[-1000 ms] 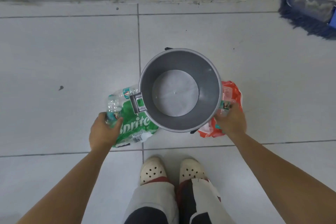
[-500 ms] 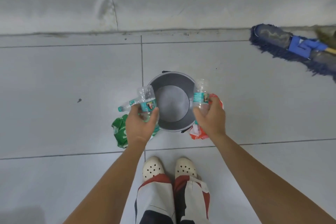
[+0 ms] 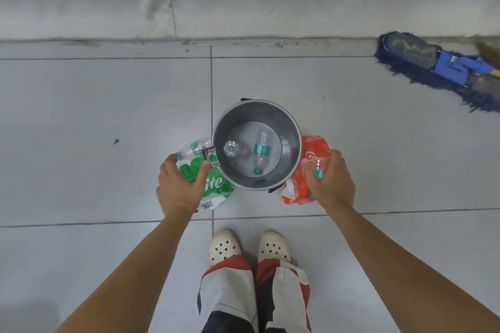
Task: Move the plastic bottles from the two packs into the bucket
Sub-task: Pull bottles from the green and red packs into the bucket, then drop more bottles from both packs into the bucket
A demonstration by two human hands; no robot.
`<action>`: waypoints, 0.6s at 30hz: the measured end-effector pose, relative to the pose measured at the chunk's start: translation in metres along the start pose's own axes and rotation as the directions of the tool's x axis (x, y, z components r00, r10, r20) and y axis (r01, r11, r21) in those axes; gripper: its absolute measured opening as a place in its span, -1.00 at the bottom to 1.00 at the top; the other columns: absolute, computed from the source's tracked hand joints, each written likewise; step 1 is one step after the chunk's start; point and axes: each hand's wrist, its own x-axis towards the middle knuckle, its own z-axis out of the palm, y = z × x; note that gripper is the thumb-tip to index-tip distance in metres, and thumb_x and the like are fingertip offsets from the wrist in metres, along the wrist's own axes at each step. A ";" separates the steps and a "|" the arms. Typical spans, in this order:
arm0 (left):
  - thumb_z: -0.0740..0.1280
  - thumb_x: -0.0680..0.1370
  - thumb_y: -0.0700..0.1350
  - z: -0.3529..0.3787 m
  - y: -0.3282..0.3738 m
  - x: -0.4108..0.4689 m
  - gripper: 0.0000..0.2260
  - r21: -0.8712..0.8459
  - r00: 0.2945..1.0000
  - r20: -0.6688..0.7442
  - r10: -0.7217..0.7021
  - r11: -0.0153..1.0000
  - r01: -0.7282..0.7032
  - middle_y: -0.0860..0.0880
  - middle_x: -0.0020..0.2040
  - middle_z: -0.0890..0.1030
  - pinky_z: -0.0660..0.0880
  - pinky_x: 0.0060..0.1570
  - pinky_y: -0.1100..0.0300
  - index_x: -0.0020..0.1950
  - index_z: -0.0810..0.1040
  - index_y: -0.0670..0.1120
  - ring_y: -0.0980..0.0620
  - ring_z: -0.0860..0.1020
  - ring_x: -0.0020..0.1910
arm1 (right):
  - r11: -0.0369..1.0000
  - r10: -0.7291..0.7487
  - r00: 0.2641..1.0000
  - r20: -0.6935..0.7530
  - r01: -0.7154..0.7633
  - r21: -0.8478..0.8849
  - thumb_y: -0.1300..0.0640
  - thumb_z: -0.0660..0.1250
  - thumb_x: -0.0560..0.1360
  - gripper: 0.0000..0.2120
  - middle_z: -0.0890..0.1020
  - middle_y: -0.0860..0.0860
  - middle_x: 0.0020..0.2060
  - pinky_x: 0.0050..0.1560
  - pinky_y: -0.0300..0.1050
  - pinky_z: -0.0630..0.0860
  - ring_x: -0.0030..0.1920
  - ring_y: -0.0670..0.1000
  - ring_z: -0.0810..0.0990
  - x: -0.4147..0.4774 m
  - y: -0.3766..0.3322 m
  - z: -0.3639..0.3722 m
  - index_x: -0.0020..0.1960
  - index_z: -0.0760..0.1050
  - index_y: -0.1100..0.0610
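A grey metal bucket (image 3: 291, 140) stands on the tiled floor in front of my feet. Two clear plastic bottles with teal labels lie inside it: one seen end-on (image 3: 231, 148), one lying lengthwise (image 3: 261, 153). Left of the bucket is a green Sprite pack (image 3: 217, 184) with a bottle (image 3: 192, 147) showing at its far end. My left hand (image 3: 180, 188) rests on this pack, thumb and fingers spread. Right of the bucket lies a red pack (image 3: 299, 184). My right hand (image 3: 332, 184) is over it, closed around a clear bottle (image 3: 318, 167).
A blue dust mop (image 3: 433, 67) lies on the floor at the far right by the wall base. My feet in white clogs (image 3: 223, 247) stand just behind the bucket. Grey floor tiles spread to the left and right.
Both hands held bottles over the bucket half a second ago. Those two bottles now lie in the bucket, and both hands have dropped back to the packs, the right one gripping another bottle.
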 end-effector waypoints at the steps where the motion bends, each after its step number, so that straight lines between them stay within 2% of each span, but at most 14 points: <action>1: 0.23 0.42 0.33 0.003 -0.007 0.005 -0.32 0.018 1.000 -0.002 -0.002 1.000 0.002 -0.12 0.29 0.44 0.45 0.15 -0.19 0.35 0.27 -0.11 -0.16 0.46 0.22 | 1.000 0.009 1.000 -0.002 -0.009 -0.005 -0.22 0.29 0.47 -0.46 0.56 0.08 0.13 -0.06 0.03 0.53 0.04 0.13 0.59 0.005 0.004 0.005 0.28 0.31 0.10; 7: 0.27 0.48 0.17 0.041 -0.040 0.046 -0.46 0.116 1.000 0.022 -0.020 0.993 0.017 -0.15 0.28 0.45 0.46 0.14 -0.19 0.34 0.30 -0.11 -0.21 0.48 0.16 | 0.984 0.068 0.997 0.020 -0.064 -0.165 -0.19 0.18 0.54 -0.47 0.55 0.16 0.15 -0.04 0.08 0.55 0.04 0.20 0.59 0.036 0.042 0.036 0.31 0.30 0.18; 11: 0.32 0.48 0.03 0.075 -0.056 0.085 -0.47 0.284 0.991 0.129 0.044 0.956 -0.079 -0.18 0.33 0.41 0.45 0.17 -0.19 0.38 0.27 -0.13 -0.23 0.43 0.24 | 0.968 0.065 0.996 0.054 -0.050 -0.245 -0.20 0.13 0.55 -0.46 0.54 0.17 0.15 -0.05 0.09 0.55 0.05 0.20 0.59 0.055 0.070 0.068 0.32 0.28 0.19; 16: 0.39 0.39 -0.24 0.112 -0.063 0.124 -0.34 0.408 0.965 0.250 0.079 0.895 -0.179 -0.21 0.41 0.34 0.34 0.30 -0.18 0.44 0.21 -0.13 -0.23 0.34 0.34 | 0.956 0.063 0.995 0.076 -0.039 -0.291 -0.26 0.13 0.53 -0.43 0.54 0.13 0.17 -0.05 0.10 0.56 0.08 0.18 0.58 0.070 0.096 0.111 0.33 0.24 0.14; 18: 0.39 0.40 -0.23 0.123 -0.063 0.135 -0.36 0.427 0.948 0.290 0.130 0.869 -0.249 -0.21 0.40 0.36 0.30 0.34 -0.15 0.44 0.23 -0.13 -0.22 0.32 0.36 | 0.942 0.105 0.990 0.099 -0.067 -0.329 -0.29 0.16 0.50 -0.40 0.52 0.11 0.21 -0.01 0.11 0.56 0.14 0.17 0.54 0.075 0.104 0.126 0.34 0.22 0.11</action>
